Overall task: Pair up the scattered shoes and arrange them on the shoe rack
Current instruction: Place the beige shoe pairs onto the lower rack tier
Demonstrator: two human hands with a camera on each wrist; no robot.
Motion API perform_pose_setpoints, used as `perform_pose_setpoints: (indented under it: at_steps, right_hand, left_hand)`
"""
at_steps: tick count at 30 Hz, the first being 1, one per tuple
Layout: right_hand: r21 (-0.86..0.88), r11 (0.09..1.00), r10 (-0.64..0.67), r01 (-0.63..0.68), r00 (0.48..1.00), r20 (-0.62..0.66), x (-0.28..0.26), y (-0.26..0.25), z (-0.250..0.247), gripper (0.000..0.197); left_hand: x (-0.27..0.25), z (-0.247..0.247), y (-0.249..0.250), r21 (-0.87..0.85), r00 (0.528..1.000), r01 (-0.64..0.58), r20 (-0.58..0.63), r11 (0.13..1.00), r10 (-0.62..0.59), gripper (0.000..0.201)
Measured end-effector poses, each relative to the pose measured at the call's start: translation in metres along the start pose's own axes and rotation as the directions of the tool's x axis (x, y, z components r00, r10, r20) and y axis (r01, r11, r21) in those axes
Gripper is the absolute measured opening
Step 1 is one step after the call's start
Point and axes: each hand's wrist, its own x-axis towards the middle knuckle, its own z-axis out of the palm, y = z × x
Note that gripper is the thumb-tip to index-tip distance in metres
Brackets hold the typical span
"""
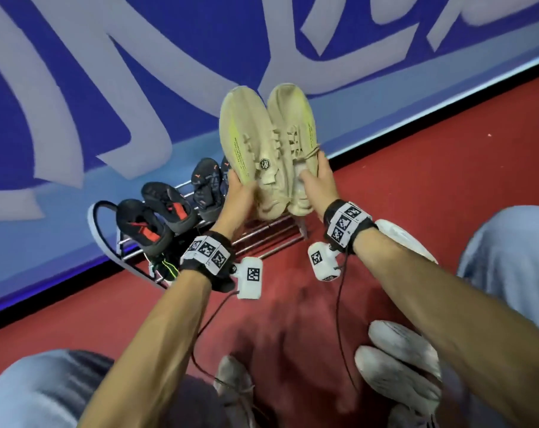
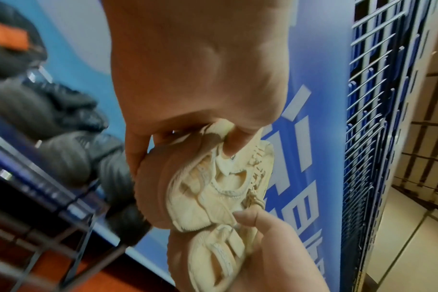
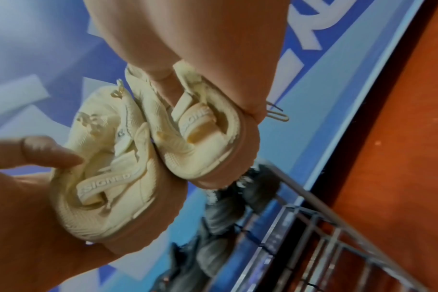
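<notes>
Two beige sneakers are held side by side in the air, toes pointing away from me. My left hand [image 1: 240,194] grips the heel of the left sneaker [image 1: 246,140]; the left wrist view shows a finger hooked into this sneaker's [image 2: 213,177] collar. My right hand [image 1: 317,180] grips the right sneaker [image 1: 292,125], and in the right wrist view a finger sits inside the collar of that shoe [image 3: 208,148]. Just below the heels stands the metal shoe rack [image 1: 262,236]. Black shoes with red accents [image 1: 144,223] fill its left part.
A blue wall banner [image 1: 107,88] stands right behind the rack. Two white shoes [image 1: 397,359] and a grey shoe [image 1: 234,381] lie on the red floor near my knees. Another white shoe [image 1: 404,239] lies under my right forearm.
</notes>
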Motion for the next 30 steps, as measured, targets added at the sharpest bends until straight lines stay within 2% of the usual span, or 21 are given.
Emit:
perform_pose_setpoints:
  at_steps: [3,5,7,9,12,15,17,21,27,30]
  right_hand:
    - [-0.011,1.000,-0.003,0.004,0.994,0.112,-0.009,-0.045,0.030,0.075]
    - [0.002,1.000,-0.016,0.016,0.980,0.198,-0.015,-0.067,0.048,0.079]
    - [0.011,1.000,-0.018,0.015,0.963,0.270,-0.019,-0.085,0.067,0.077]
    - [-0.046,0.999,-0.002,0.017,0.955,0.296,-0.023,-0.101,0.087,0.076]
    - [-0.154,0.987,0.007,0.038,0.960,0.279,-0.029,-0.124,0.118,0.062]
    - [-0.173,0.984,0.004,0.040,0.969,0.247,-0.036,-0.140,0.135,0.040]
    - [-0.176,0.984,0.030,0.019,0.963,0.269,-0.037,-0.137,0.141,0.042]
    - [-0.143,0.987,0.110,-0.067,0.942,0.316,-0.037,-0.109,0.153,0.067]
    - [0.003,0.974,0.208,-0.225,0.908,0.365,-0.033,-0.051,0.183,0.054]
    - [0.003,0.952,0.279,-0.307,0.869,0.408,-0.029,-0.029,0.197,0.061]
  left_hand:
    - [-0.013,-0.045,0.052,0.067,1.000,0.022,-0.008,0.998,-0.021,0.049]
    - [-0.031,-0.076,0.074,0.084,1.000,-0.004,0.012,0.996,0.003,0.051]
    - [-0.050,-0.106,0.086,0.008,0.998,-0.051,0.038,0.999,0.051,0.054]
    - [-0.064,-0.127,0.087,-0.065,0.996,-0.092,0.012,0.994,0.093,0.051]
    - [-0.072,-0.143,0.091,-0.110,0.988,-0.111,-0.122,0.988,0.097,0.045]
    - [-0.072,-0.155,0.098,-0.095,0.981,-0.121,-0.161,0.988,0.105,0.041]
    - [-0.072,-0.164,0.097,-0.080,0.979,-0.122,-0.171,0.989,0.107,0.041]
    - [-0.076,-0.181,0.087,-0.024,0.975,-0.127,-0.189,0.992,0.120,0.047]
    - [-0.074,-0.198,0.068,0.196,0.969,-0.115,-0.194,0.974,0.154,0.035]
    - [-0.076,-0.202,0.058,0.257,0.974,-0.015,-0.215,0.966,0.072,0.032]
